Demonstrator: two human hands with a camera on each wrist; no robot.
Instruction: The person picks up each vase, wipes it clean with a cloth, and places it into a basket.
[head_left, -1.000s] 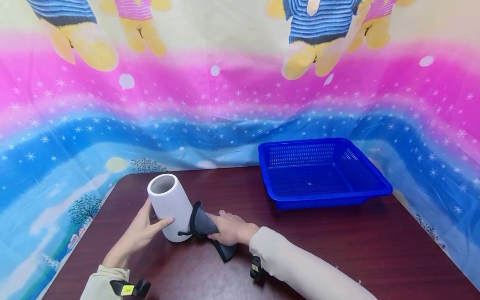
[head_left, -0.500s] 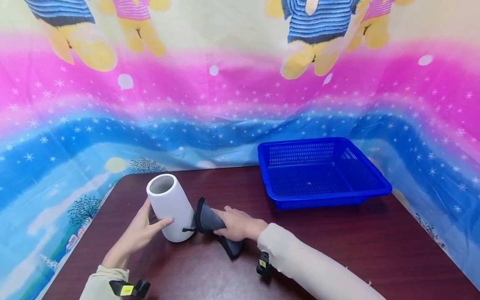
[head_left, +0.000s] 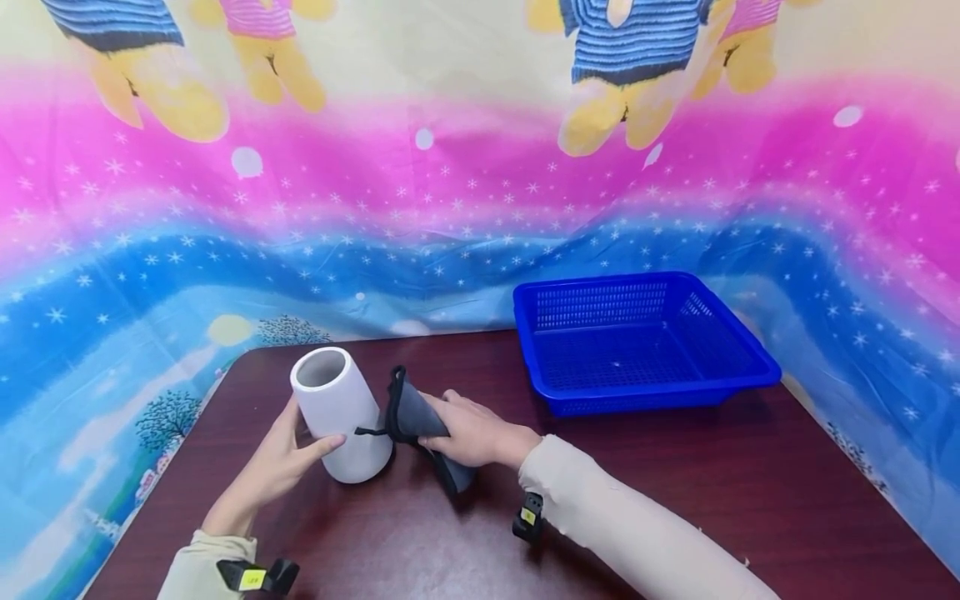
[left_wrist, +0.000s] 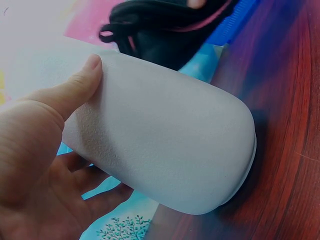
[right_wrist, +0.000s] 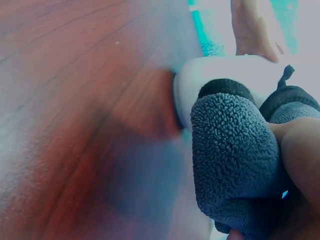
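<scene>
A white vase [head_left: 351,429] with an open mouth stands on the table at left of centre in the head view. My left hand [head_left: 277,467] grips its left side, thumb in front and fingers behind; the left wrist view shows the thumb [left_wrist: 82,87] across the smooth wall. My right hand [head_left: 472,429] holds a bunched grey cleaning cloth [head_left: 423,414] with black edging and a small black loop, just right of the vase. Fluffy pile shows on the cloth [right_wrist: 232,145] in the right wrist view. Whether cloth and vase touch, I cannot tell.
A blue plastic basket [head_left: 645,392] with perforated walls sits toward the back right of the dark red-brown wooden table [head_left: 637,467]. Behind the table hangs a colourful printed curtain [head_left: 450,200]. Each wrist carries a small black camera mount.
My right hand has drawn the cloth slightly rightward from the vase, then raised it a little. The left hand and vase have barely moved.
</scene>
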